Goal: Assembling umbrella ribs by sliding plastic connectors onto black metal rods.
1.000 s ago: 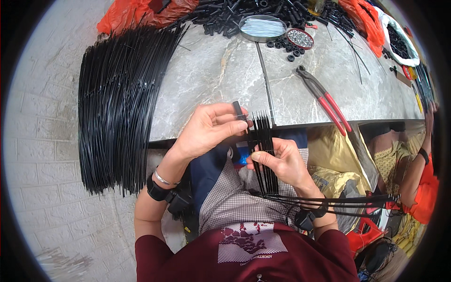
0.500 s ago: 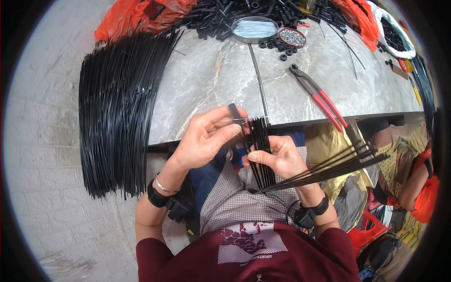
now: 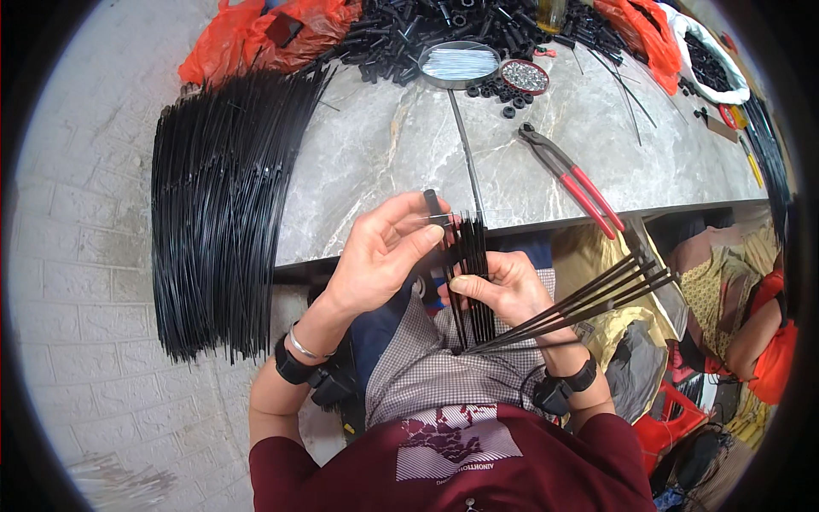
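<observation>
My right hand (image 3: 508,294) is closed around a bunch of thin black umbrella ribs (image 3: 476,243), held upright over my lap in front of the table edge. Their thin arms fan out to the right across my right forearm. Beside the tops of the ribs, my left hand (image 3: 375,260) pinches a short black rod (image 3: 432,203) between thumb and fingers. A thin pale wire (image 3: 497,212) runs across the rib tops and sticks out to the right. Whether the rod is joined to the ribs, I cannot tell.
A thick bundle of black ribs (image 3: 217,205) hangs over the table's left edge. Red-handled pliers (image 3: 589,192) lie at right. Farther back are a tin of pale wires (image 3: 461,66), a dish of small metal pieces (image 3: 524,77) and piled black parts (image 3: 384,38). Another person's arm (image 3: 755,341) shows at right.
The arms of the held ribs have swung slightly and spread into a wider fan at right. Both hands keep their grips. The whole view has shifted a little.
</observation>
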Demonstrator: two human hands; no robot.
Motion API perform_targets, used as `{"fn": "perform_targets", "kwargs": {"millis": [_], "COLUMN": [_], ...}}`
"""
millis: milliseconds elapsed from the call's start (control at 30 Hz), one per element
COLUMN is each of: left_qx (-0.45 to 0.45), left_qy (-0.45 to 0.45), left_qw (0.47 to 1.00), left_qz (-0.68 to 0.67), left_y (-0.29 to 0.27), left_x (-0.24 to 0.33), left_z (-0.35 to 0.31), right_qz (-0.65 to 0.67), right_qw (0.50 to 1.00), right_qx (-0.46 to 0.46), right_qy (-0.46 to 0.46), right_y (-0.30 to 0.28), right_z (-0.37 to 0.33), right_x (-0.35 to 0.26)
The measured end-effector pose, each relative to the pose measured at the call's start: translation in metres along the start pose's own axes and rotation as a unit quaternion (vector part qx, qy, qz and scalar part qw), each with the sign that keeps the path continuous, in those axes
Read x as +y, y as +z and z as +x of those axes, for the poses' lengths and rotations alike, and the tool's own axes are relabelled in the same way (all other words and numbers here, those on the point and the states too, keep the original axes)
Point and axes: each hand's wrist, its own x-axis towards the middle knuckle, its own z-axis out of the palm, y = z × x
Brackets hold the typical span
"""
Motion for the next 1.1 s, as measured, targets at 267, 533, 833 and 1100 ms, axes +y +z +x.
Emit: {"fn": "perform_targets", "kwargs": {"millis": [267, 533, 833, 1100], "left_qx": [0.036, 0.083, 0.106, 0.064], "left_qy": [-0.020, -0.011, -0.008, 0.014], "left_qw": [0.999, 0.996, 0.994, 0.998], "left_qz": [0.025, 0.021, 0.007, -0.026], "left_y": [0.002, 0.012, 0.015, 0.006], "left_x": [0.003, 0.000, -0.001, -0.009], "left_z": [-0.002, -0.001, -0.001, -0.001], "right_qz": [0.018, -0.004, -0.005, 0.088], "right_qw": [1.000, 1.000, 0.999, 0.987], "right_qx": [0.000, -0.012, -0.044, -0.106], "right_qy": [0.010, 0.011, 0.023, 0.082], "right_y": [0.000, -0.005, -0.007, -0.018], "right_z": [-0.003, 0.000, 0.004, 0.010], "right_x": [0.001, 0.000, -0.006, -0.001]}}
